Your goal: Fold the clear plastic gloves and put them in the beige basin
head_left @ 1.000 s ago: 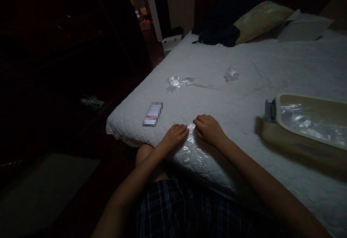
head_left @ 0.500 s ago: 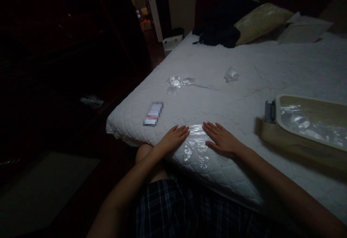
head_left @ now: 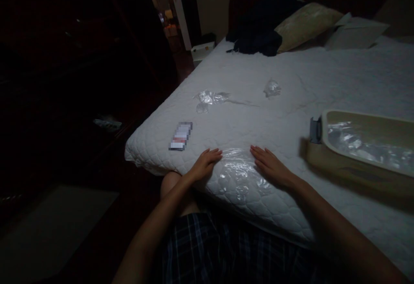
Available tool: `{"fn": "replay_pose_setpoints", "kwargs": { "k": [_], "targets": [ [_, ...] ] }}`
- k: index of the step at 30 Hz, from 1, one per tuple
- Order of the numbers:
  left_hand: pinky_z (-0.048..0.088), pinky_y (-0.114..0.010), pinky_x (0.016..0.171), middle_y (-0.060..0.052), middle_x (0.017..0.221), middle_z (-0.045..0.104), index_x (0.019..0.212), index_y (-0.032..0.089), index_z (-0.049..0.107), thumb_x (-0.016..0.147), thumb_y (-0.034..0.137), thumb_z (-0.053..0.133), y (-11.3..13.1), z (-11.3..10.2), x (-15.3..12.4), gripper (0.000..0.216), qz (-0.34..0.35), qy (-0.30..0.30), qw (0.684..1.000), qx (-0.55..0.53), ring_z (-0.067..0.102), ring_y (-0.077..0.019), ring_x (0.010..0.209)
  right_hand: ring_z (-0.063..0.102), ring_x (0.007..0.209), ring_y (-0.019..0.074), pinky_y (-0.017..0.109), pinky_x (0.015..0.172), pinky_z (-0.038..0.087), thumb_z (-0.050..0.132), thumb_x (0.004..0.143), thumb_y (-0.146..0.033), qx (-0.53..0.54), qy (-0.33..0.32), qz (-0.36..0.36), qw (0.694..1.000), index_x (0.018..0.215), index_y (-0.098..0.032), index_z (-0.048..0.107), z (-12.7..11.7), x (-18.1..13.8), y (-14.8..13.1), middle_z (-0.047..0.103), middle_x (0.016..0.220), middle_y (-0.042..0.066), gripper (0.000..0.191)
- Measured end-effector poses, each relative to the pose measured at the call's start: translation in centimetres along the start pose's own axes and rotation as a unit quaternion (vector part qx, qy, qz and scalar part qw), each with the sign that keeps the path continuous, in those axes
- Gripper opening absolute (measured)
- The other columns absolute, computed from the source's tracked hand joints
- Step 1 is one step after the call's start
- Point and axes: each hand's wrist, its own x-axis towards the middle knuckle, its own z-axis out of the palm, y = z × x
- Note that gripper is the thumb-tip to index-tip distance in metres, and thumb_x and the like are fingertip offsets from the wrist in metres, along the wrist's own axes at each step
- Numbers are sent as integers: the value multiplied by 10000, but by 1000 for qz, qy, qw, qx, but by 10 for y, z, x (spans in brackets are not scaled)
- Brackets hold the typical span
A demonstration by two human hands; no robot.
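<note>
Flattening a clear plastic bag (head_left: pixel 239 172) at the near edge of the bed (head_left: pixel 300 85); left hand (head_left: pixel 207 161) and right hand (head_left: pixel 271 168) lie palm-down on its two ends, fingers extended, gripping nothing; even outward strokes would probably best press out the creases.

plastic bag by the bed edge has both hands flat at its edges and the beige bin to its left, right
No: the head view shows the beige bin to the right of the plastic bag. The left hand and right hand do lie flat at its edges.
</note>
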Motion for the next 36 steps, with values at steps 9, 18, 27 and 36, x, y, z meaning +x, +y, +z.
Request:
{"fn": "replay_pose_setpoints", "kwargs": {
  "k": [9, 18, 27, 36],
  "targets": [
    [351, -429, 968, -55, 1045, 648, 813, 192, 647, 778, 228, 548, 7, 17, 12, 111, -51, 131, 990, -30, 554, -195, 1033, 428, 1209, 239, 445, 1007, 338, 502, 800, -471, 308, 161, 126, 929, 1072, -266, 611, -8, 2, -1, 463, 1326, 58, 358],
    [444, -293, 732, -37, 766, 590, 703, 164, 590, 739, 362, 573, 22, 8, 15, 202, -236, 247, 936, -82, 547, -155, 767, 525, 550, 105, 221, 462, 416, 669, 636, -498, 405, 209, 320, 830, 797, -177, 601, -10, -1, 9, 598, 688, 25, 365],
    [269, -193, 399, 10, 500, 522, 703, 117, 615, 634, 393, 655, 12, -8, 29, 287, -396, -24, 848, -352, 413, -63, 410, 359, 404, 48, 208, 364, 206, 690, 611, -476, 470, -17, 335, 817, 715, -153, 597, -27, -2, 8, 510, 524, -14, 352],
    [290, -168, 405, 34, 535, 507, 723, 138, 556, 583, 273, 702, 14, -3, 37, 243, -362, -46, 849, -383, 440, -49, 436, 355, 420, 53, 219, 393, 234, 720, 574, -372, 498, 1, 292, 817, 643, -179, 524, -21, 4, 1, 422, 479, -58, 284]
  ]
}}
